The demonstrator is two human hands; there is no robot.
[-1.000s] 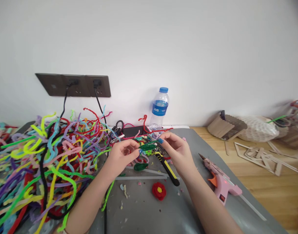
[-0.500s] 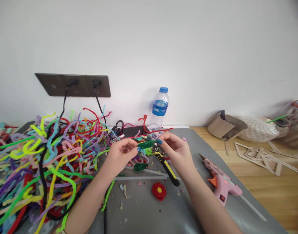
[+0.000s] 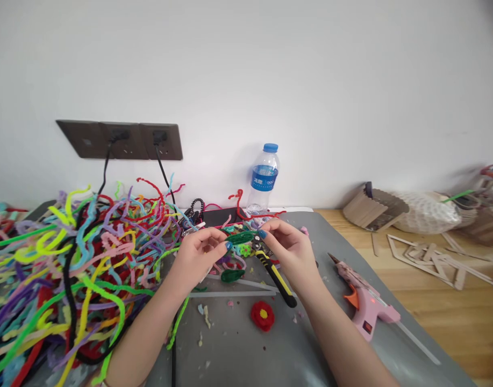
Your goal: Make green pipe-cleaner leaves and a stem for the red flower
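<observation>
A dark green pipe-cleaner leaf (image 3: 241, 238) is stretched between my two hands above the grey mat. My left hand (image 3: 201, 255) pinches its left end between thumb and fingers. At its right end, my right hand (image 3: 288, 247) is closed in a similar pinch. Below the held piece lies another dark green leaf (image 3: 232, 276). Pliers with yellow and black handles (image 3: 275, 277) rest beside my right hand. Nearer to me is a red flower with a yellow centre (image 3: 263, 316).
Tangled coloured pipe cleaners (image 3: 97, 269) are heaped at the left. A water bottle (image 3: 264, 180) stands by the wall. The pink glue gun (image 3: 369, 306) lies at the right, with wooden pieces (image 3: 431, 258) beyond. Clear glue sticks (image 3: 234, 294) lie near the middle.
</observation>
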